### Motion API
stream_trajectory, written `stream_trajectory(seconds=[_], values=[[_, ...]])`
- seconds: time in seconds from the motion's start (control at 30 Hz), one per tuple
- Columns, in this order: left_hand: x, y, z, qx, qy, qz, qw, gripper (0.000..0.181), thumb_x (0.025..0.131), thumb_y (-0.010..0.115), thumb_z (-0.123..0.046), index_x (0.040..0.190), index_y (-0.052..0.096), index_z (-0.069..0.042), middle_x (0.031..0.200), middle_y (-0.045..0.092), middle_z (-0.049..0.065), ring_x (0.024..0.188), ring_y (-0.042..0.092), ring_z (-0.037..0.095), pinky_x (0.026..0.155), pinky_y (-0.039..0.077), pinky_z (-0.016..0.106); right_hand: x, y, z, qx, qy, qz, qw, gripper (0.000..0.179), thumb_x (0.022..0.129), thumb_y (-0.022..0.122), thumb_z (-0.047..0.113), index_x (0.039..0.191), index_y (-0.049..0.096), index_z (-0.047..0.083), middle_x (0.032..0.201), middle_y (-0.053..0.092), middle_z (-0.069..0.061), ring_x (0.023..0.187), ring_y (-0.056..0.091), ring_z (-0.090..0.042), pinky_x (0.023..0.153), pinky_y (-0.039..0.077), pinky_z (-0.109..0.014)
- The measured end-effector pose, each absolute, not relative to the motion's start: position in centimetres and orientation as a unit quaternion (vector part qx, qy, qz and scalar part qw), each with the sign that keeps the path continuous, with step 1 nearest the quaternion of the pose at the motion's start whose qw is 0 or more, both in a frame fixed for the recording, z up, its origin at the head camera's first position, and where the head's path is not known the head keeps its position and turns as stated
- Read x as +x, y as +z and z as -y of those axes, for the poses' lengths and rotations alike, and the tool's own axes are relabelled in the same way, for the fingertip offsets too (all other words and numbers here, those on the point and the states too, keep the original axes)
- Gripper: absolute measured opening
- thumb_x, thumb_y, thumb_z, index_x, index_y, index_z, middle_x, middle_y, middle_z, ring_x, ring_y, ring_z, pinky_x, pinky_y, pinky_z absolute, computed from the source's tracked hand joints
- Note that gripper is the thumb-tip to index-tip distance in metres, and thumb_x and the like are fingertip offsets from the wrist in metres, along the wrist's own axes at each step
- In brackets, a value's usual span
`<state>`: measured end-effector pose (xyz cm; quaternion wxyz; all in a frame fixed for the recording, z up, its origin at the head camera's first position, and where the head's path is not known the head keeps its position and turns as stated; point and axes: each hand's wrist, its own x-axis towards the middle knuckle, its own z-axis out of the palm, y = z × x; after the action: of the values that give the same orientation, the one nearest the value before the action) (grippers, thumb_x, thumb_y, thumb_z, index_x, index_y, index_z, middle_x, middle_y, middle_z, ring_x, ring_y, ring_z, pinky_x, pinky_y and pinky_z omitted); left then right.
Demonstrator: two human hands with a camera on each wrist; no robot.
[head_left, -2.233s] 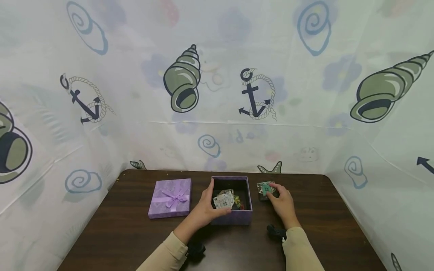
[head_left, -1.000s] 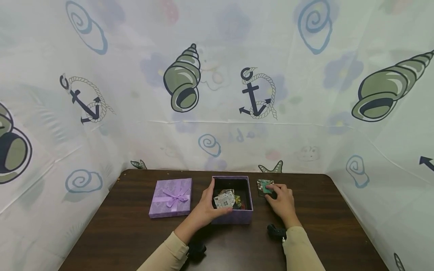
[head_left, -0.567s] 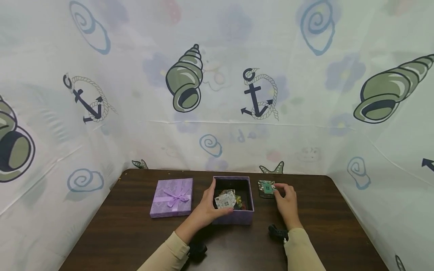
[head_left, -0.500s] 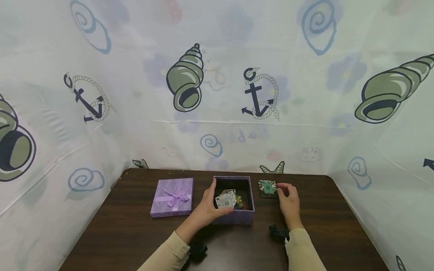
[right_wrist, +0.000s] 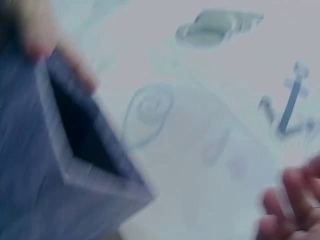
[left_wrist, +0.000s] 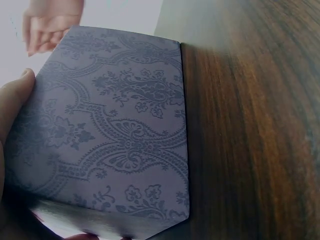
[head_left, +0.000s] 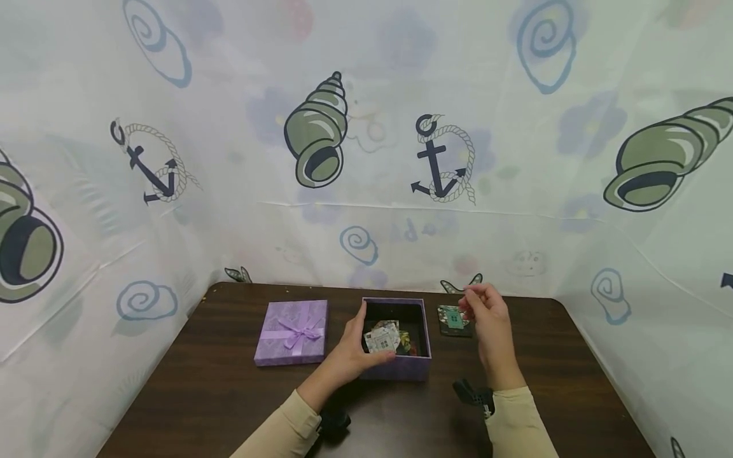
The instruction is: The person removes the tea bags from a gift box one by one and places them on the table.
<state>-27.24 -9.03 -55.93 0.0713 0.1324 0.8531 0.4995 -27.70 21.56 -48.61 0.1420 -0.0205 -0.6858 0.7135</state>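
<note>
My left hand [head_left: 349, 353] grips the open purple patterned box [head_left: 394, 369], fingers along its left side and thumb over the front rim. The box's patterned wall [left_wrist: 115, 125] fills much of the left wrist view. Inside lie a pale printed square [head_left: 380, 338] and several colourful pieces, partly hidden under one another. A small dark square with floral print and a green label [head_left: 454, 318] lies on the table right of the box. My right hand [head_left: 494, 327] is raised just right of that square, fingers loosely bent, nothing seen in them.
A purple lid [head_left: 280, 351] with a ribbon bow lies left of the box on the dark wooden table [head_left: 229, 407]. Behind the table hangs a pale cloth [head_left: 378, 254] printed with shells and anchors. Black wrist cameras [head_left: 472, 392] sit under both wrists.
My right hand has let go of the floral square, drawn back to the right and lifted. The square stays on the table. My left hand keeps its hold on the box.
</note>
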Motion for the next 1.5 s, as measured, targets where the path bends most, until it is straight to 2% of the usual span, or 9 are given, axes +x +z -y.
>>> stream_trajectory(seconds=[0.2,0.27,0.37,0.5,0.67,1.0,1.23,1.5], values=[[-27.1,-56.0,9.0,0.128,0.497,-0.855,0.074,0.133,0.085,0.088,-0.064,0.177,-0.004,-0.036,0.181,0.013,0.021,0.162,0.031,0.050,0.122,0.036,0.076,-27.3,-44.8,-19.3,0.076,0.596,0.795,-0.077,0.045,0.112,0.062,0.044,0.138,0.060,0.007,0.120,0.070,-0.014,0.104,0.070,-0.027,0.092,0.059,-0.040],[-27.1,-56.0,9.0,0.127,0.498,-0.855,0.074,0.133,0.085,0.087,-0.064,0.177,-0.004,-0.033,0.181,0.013,0.021,0.162,0.031,0.051,0.122,0.035,0.076,-27.5,-44.0,-18.4,0.103,0.563,0.811,-0.124,0.047,0.111,0.063,0.046,0.139,0.061,0.009,0.124,0.069,-0.015,0.107,0.069,-0.027,0.094,0.060,-0.044],[-27.2,-55.9,9.0,0.127,0.498,-0.854,0.075,0.134,0.085,0.087,-0.066,0.177,-0.004,-0.032,0.181,0.013,0.022,0.161,0.032,0.051,0.122,0.035,0.076,-28.1,-43.4,-16.8,0.131,0.526,0.825,-0.159,0.041,0.110,0.066,0.043,0.134,0.065,0.011,0.122,0.070,-0.015,0.106,0.071,-0.026,0.095,0.062,-0.048],[-27.3,-55.8,8.8,0.132,0.499,-0.853,0.076,0.134,0.085,0.088,-0.063,0.178,-0.004,-0.028,0.180,0.015,0.024,0.159,0.035,0.051,0.122,0.036,0.076,-29.2,-43.6,-15.1,0.123,0.505,0.834,-0.186,0.032,0.108,0.069,0.037,0.127,0.068,0.011,0.124,0.071,-0.016,0.106,0.073,-0.029,0.097,0.063,-0.053],[-27.4,-55.7,8.9,0.135,0.498,-0.853,0.078,0.134,0.086,0.087,-0.063,0.178,-0.004,-0.028,0.180,0.014,0.024,0.159,0.035,0.052,0.121,0.036,0.076,-30.2,-44.5,-13.7,0.090,0.508,0.832,-0.203,0.032,0.108,0.070,0.030,0.128,0.067,0.005,0.130,0.069,-0.017,0.115,0.071,-0.041,0.101,0.061,-0.056],[-27.2,-55.6,8.9,0.137,0.503,-0.849,0.083,0.133,0.087,0.087,-0.063,0.177,-0.005,-0.030,0.181,0.010,0.023,0.162,0.030,0.052,0.121,0.034,0.077,-31.4,-45.9,-12.8,0.043,0.470,0.855,-0.215,0.043,0.106,0.074,0.031,0.136,0.064,0.002,0.124,0.069,-0.016,0.118,0.071,-0.040,0.103,0.061,-0.053],[-27.2,-55.8,9.0,0.136,0.503,-0.849,0.086,0.132,0.088,0.087,-0.061,0.177,-0.006,-0.032,0.181,0.010,0.023,0.162,0.030,0.052,0.121,0.035,0.077,-31.8,-46.2,-12.4,0.030,0.461,0.857,-0.229,0.055,0.105,0.075,0.031,0.145,0.059,-0.004,0.129,0.068,-0.017,0.121,0.069,-0.040,0.104,0.060,-0.055],[-27.2,-55.7,9.0,0.138,0.502,-0.849,0.086,0.131,0.088,0.086,-0.062,0.176,-0.007,-0.035,0.182,0.008,0.022,0.163,0.027,0.052,0.121,0.034,0.077,-32.1,-46.7,-12.0,0.030,0.476,0.843,-0.248,0.057,0.103,0.076,0.033,0.143,0.060,-0.005,0.140,0.064,-0.020,0.132,0.063,-0.046,0.113,0.053,-0.060]])
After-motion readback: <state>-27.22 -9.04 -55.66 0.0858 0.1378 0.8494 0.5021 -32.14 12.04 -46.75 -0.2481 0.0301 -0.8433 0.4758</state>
